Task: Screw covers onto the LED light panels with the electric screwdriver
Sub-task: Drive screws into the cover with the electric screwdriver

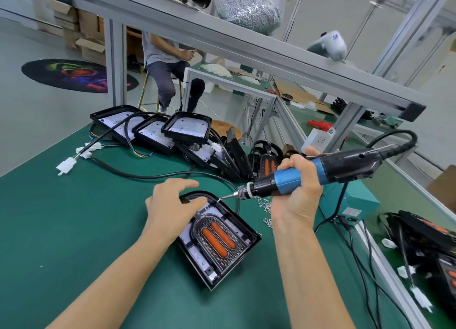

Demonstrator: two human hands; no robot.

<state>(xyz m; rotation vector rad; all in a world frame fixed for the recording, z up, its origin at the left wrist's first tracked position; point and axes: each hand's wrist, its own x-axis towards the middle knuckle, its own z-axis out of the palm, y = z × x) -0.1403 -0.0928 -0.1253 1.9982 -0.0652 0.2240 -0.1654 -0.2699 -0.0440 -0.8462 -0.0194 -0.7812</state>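
On the green table (61,230), spare panels (153,131) lie far left. The left hand (170,203), fingers relaxed, rests on the light panel (219,240). The right hand (296,188) grips the screwdriver (308,175); loose screws (266,205) lie just beside.

The counter (74,230) carries a green mat. Beneath the left hand (170,205) lies one LED light panel (219,240) (black housing, orange cover fitted). Beyond that hand, uncovered panels (153,129) overlap in a row, their cables (138,173) and white connectors (65,167) trailing leftward. Loose screws (265,205) lie just below the right hand (296,188); a teal power unit (350,200) stands to its right.
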